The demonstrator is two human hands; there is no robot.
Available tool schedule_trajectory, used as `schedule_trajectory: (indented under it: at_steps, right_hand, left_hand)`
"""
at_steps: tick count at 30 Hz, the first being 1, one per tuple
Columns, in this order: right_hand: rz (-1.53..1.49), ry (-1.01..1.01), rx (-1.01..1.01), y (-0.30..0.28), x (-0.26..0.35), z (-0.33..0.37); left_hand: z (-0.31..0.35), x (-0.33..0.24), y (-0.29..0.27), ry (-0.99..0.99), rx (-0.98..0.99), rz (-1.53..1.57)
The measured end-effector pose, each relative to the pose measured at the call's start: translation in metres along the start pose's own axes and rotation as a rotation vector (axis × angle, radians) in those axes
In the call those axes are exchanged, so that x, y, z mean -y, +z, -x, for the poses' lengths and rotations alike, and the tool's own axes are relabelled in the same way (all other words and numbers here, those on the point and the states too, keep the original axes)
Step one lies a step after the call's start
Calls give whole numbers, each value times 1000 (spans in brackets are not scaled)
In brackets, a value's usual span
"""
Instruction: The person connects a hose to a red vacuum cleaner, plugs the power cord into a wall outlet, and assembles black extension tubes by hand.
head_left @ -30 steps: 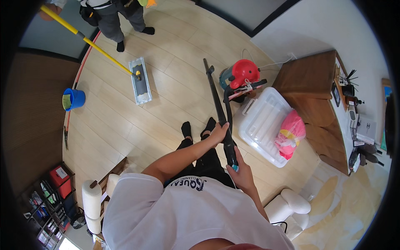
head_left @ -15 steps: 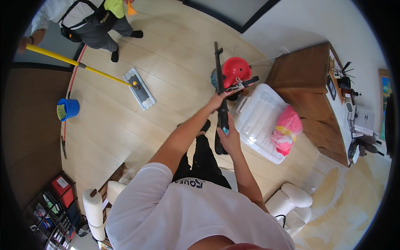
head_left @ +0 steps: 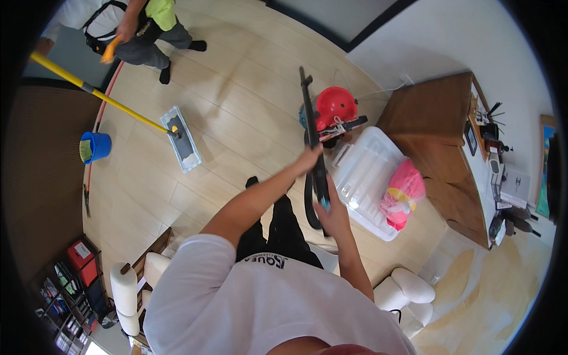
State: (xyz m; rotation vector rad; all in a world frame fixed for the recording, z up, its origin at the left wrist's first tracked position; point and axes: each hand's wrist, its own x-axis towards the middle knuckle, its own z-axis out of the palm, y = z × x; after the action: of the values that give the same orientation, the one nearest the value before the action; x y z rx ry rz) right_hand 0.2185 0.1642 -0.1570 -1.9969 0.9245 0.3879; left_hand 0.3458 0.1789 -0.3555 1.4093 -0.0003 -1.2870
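A long black rifle [head_left: 312, 121] is held out in front of me, its thin barrel pointing to the far side; whether it is real or a replica, I cannot tell. My left hand [head_left: 310, 160] is wrapped round its middle. Closer to my body, my right hand [head_left: 335, 214] grips the rear part, with a small teal patch showing at its fingers. A black strap-like loop [head_left: 309, 204] hangs beside the rear end. Beyond the rifle, partly behind it, sits a red rounded bowl-like thing [head_left: 337, 106] with dark spots.
A clear plastic box [head_left: 364, 177] with a pink bagged bundle [head_left: 404, 192] stands right, beside a wooden cabinet [head_left: 429, 112]. Far left, a co-worker [head_left: 139, 50] holds a yellow-handled flat mop [head_left: 181, 139] and an orange tool [head_left: 110, 51]. A blue bucket [head_left: 102, 147] stands left.
My hands and the rifle have shifted slightly toward me and right. The co-worker's mop head has moved nearer and left, and the hand with the orange tool has swung left.
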Motion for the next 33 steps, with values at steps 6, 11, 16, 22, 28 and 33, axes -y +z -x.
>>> schedule_trajectory:
  at_steps: [6, 11, 16, 22, 28, 33]
  right_hand:
    - [59, -71, 153, -25, -28, 99]
    - [73, -1, 199, -11, -20, 42]
    - [323, -92, 414, -62, 4, 96]
    - [362, 3, 395, -80, 25, 122]
    - [365, -69, 519, -74, 37, 126]
    - [358, -153, 440, -54, 15, 102]
  left_hand:
    - [131, 13, 47, -227, -14, 152]
    - [71, 29, 24, -98, -206, 164]
    - [174, 18, 35, -387, -73, 559]
    - [201, -3, 43, -418, 116, 642]
    - [228, 8, 35, -373, 1, 699]
    - [206, 10, 6, -388, -15, 667]
